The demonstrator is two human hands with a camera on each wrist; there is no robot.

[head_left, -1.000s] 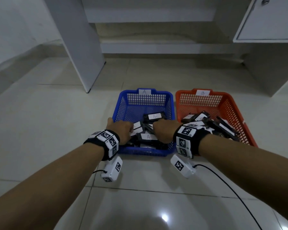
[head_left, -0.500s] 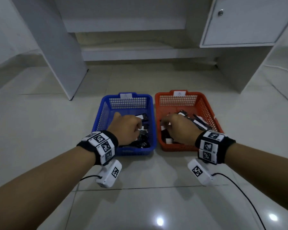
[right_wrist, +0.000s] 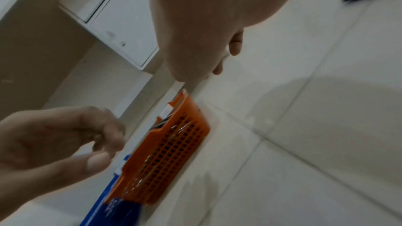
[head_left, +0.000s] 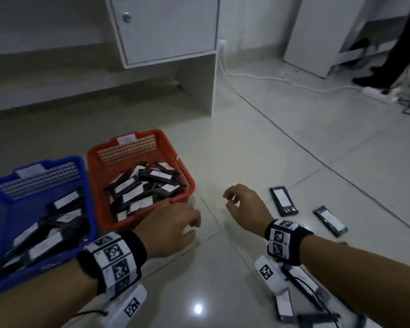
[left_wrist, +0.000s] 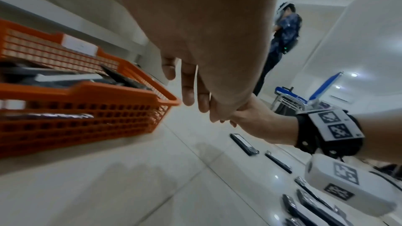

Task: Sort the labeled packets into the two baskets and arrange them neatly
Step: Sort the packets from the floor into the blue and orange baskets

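Note:
The blue basket (head_left: 90, 200) at the left and the orange basket (head_left: 187, 183) beside it both hold several black packets with white labels. My left hand (head_left: 187, 223) hovers over the floor just right of the orange basket's near corner, fingers loosely curled and empty. My right hand (head_left: 232, 200) hangs further right, fingers relaxed, holding nothing. Two loose packets lie on the floor right of it, one (head_left: 283, 201) nearer and one (head_left: 330, 221) farther. More packets (head_left: 285, 306) lie under my right forearm. In the left wrist view the orange basket (left_wrist: 87, 90) is close at the left.
A white cabinet (head_left: 166, 29) on legs stands behind the baskets. A white cable (head_left: 258, 76) runs across the floor to a power strip (head_left: 379, 92). A person's dark legs (head_left: 388, 48) stand at the far right. Bare tile lies between my hands.
Both hands have left the baskets and moved right over the floor. My view has swung to the right, bringing the loose packets on the floor into sight.

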